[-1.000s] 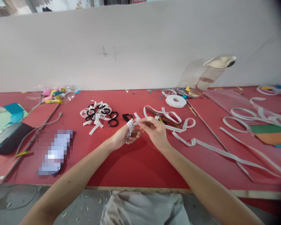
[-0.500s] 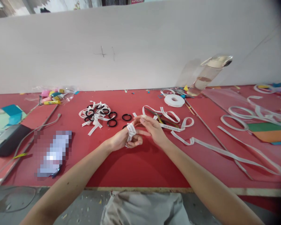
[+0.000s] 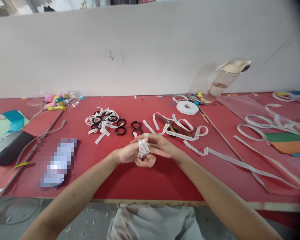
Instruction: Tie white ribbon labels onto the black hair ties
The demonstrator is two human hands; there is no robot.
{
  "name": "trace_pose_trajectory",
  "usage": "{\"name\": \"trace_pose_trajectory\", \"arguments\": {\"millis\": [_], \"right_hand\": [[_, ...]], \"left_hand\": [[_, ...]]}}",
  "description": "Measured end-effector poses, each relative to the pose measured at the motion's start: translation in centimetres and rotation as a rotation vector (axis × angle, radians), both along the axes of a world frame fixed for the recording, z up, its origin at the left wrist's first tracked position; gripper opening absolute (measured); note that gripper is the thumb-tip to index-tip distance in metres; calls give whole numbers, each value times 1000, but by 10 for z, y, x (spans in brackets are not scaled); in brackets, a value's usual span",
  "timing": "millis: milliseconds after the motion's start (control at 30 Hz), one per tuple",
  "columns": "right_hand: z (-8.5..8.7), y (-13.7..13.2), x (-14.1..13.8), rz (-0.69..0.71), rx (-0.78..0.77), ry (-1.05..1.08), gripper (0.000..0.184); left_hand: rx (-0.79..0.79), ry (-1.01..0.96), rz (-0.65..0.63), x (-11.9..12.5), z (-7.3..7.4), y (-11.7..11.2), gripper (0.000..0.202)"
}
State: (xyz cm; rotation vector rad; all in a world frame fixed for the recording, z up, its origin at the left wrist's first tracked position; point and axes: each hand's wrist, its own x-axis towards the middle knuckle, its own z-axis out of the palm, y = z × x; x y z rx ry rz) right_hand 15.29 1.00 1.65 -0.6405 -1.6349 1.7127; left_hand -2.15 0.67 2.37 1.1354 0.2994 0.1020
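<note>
Evidently, a strip of printed ribbon [image 3: 143,147] is held wrapped around the fingers of the left hand [image 3: 130,153], which is curled inward. The right hand [image 3: 163,143] is laid against it, its fingers overlapping those of the left; whether a ribbon end is pinched there cannot be told, since the fingertips are partly hidden. Both hands are held above the red table [image 3: 150,183], near its middle.

Most at risk, it is judged, is the wrap itself: if the left fingers are straightened or narrowed too soon, the turns could be slipped off or loosened. If the strip is pulled too hard, the layers could be bunched or twisted, and the lettering could be creased or turned inward.

Just beyond the hands, two black rings [image 3: 136,128] are seen close together; they could be knocked aside by a careless knuckle. Farther to the left, more rings are tangled with white ribbons in a heap [image 3: 103,123], where a trailing tail could be snagged. To the right, scissors [image 3: 171,128] are crossed by a loose ribbon length [image 3: 180,135]; if that length is tugged, the scissors could be dragged along with it.
</note>
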Motion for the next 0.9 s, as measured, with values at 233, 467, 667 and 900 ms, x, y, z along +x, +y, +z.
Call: {"name": "trace_pose_trajectory", "arguments": {"millis": [233, 467, 667, 900], "right_hand": [[-9, 3, 0, -124, -107, 133, 39], [-12, 7, -1, -665, 393, 61, 31], [-5, -5, -6, -880, 851, -225, 12], [-18, -9, -23, -676, 816, -425, 12]], "left_hand": [[-26, -48, 117, 3, -4, -2, 88], [-103, -168, 524, 5, -9, 4, 74], [-203, -324, 883, 5, -1, 7, 60], [-187, -350, 935, 10, -3, 3, 60]]}}
